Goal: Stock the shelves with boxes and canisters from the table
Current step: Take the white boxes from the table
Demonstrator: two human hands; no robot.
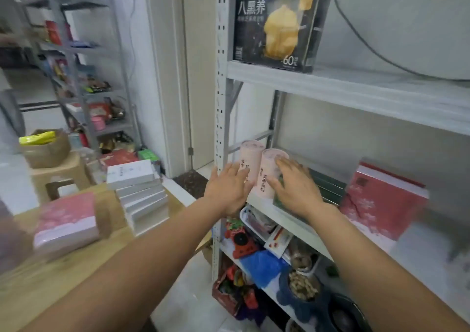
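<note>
Now shelving: left hand [230, 189] and right hand [296, 188], grips wide, fingers nearly straight, press two pink canisters [268, 171] at the left end of the shelf [417, 245]; next, likely let go, fetch boxes [138, 192] off surface [50, 281].

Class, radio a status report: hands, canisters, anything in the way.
Left hand flat against left pink canister, right hand flat on right pink canister. Both standing side by side on middle shelf, left end. Green boxes, red box to their right.

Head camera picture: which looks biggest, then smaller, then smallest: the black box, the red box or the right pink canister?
1. black box and red box: look about alike, so no ranking.
2. right pink canister: clearly smallest.
</note>
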